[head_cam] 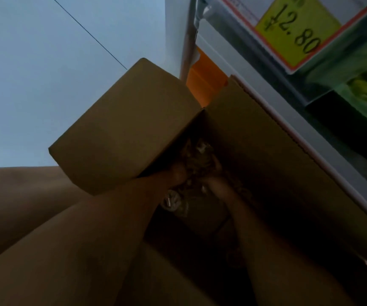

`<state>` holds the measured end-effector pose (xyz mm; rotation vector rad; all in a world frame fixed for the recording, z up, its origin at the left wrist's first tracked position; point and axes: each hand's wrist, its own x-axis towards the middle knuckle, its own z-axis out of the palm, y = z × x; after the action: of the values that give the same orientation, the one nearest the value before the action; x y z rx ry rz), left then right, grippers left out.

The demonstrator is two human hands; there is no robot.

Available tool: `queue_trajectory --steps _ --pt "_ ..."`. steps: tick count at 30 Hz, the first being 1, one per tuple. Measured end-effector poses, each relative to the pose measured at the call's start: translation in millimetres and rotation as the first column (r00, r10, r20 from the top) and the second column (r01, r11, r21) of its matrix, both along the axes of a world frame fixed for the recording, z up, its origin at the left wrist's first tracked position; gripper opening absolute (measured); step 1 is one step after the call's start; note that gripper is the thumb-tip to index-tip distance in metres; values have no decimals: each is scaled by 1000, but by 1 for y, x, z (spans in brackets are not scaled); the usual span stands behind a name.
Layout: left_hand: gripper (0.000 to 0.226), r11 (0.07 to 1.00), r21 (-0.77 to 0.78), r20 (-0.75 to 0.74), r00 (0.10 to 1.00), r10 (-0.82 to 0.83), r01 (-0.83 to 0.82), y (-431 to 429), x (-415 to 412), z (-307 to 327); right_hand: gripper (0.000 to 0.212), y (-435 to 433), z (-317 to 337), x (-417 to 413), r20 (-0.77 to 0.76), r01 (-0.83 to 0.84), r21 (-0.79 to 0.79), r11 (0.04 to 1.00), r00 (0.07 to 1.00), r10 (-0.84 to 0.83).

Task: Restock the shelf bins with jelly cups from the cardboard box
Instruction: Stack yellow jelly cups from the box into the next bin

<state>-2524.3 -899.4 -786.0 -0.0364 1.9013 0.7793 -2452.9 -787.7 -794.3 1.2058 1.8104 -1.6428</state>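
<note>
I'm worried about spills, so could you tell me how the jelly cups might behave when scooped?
The jelly cups look small and glossy, so probably light but slippery. They lie loose in the cardboard box, so some may slide off a handful; the left hand and right hand hold a bunch.

"12.80" in dark digits on the yellow shelf price tag.

Your bare left forearm reaches up from the lower left, and your right forearm rises from the bottom edge to meet it. Your left hand and right hand sit close together, wrists angled inward. Deep shadow hides how the fingers lie.
</note>
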Motion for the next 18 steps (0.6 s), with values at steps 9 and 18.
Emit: queue_trajectory --steps 9,18 --pt "42 994 46 243 967 81 -95 -7 5 11 52 6 -5 25 264 450 -436 779 892 -367" --pt "31 993 115 236 971 -42 15 -14 12 35 41 -13 22 49 98 415 -442 795 903 -417"
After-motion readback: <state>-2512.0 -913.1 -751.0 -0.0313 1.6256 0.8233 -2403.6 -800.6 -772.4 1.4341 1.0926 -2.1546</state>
